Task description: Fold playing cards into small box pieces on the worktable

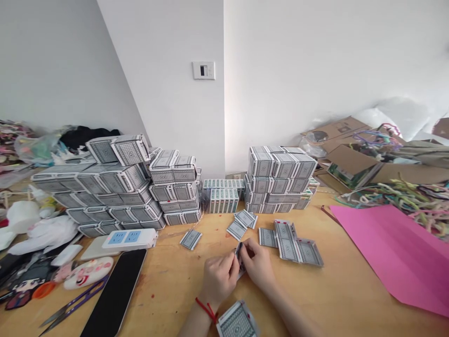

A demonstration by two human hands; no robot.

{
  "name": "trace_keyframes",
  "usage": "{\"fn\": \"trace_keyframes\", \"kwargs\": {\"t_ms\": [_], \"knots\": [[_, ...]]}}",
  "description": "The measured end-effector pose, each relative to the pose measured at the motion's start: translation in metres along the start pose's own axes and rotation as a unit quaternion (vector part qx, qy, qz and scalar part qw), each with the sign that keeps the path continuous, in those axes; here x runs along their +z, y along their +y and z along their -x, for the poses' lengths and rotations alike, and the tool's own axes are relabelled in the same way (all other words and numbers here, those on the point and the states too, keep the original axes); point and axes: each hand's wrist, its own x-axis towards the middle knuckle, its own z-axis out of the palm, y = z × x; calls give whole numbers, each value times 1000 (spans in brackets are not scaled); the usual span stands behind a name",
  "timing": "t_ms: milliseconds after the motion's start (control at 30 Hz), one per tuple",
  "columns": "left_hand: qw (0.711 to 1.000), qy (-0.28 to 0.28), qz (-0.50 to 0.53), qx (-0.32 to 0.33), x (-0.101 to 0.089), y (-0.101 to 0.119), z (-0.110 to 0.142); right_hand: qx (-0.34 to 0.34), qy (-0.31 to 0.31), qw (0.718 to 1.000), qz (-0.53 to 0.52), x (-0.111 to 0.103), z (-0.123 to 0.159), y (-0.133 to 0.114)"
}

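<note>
Head view: both hands meet low-center on the wood counter [168,281]. L hand [219,276], w/ red cord [206,310] at the wrist, & R hand [259,264] have fingers closed in a pinch on a small card piece [241,270] betw. them; it's mostly hidden, so can't tell its exact shape.

Clock dirs. from the hands: loose patterned cards [236,229] overlap at 12, flat on the counter. Single card [191,239] at 10, apart from those. Part-joined card form [289,248] at 2, w/ some raised edges. Another card piece [238,320] at 6, near the L wrist.

Big stack of card blocks [105,180] at 10, narrower stack [175,189] just R of it, one more stack [280,180] at 1. Green-white packs [223,200] in a row, betw. 11 & 12.

Power strip [131,238] betw. 9 & 10; black phone [114,292] & purple-handled snips [77,304] betw. 8 & 9, phone nearer. Pink sheet [393,255] at 3; open carton [365,164] at 2, farther off.
</note>
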Motion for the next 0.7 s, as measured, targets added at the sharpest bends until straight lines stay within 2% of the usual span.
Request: {"fn": "trace_keyframes", "kwargs": {"t_ms": [167, 300, 433, 500, 600, 700], "knots": [[1000, -1, -14, 14, 2, 0, 2, 27, -2, 999, -31, 0, -2, 1], [999, 12, 8, -39, 3, 0, 0, 43, -13, 997, -55, 0, -2, 2], [997, 12, 50, -61, 3, 1, 0, 31, 12, 999, -30, 0, -3, 5], [992, 5, 79, -100, 2, 1, 0, 45, -6, 996, -78, -1, -5, 7], [971, -11, 140, -193, -1, 0, -3, 81, -72, 974, -201, -5, -10, 10], [934, -10, 225, -277, -3, -1, -7, 131, -130, 925, -332, -8, -14, 9]]}}
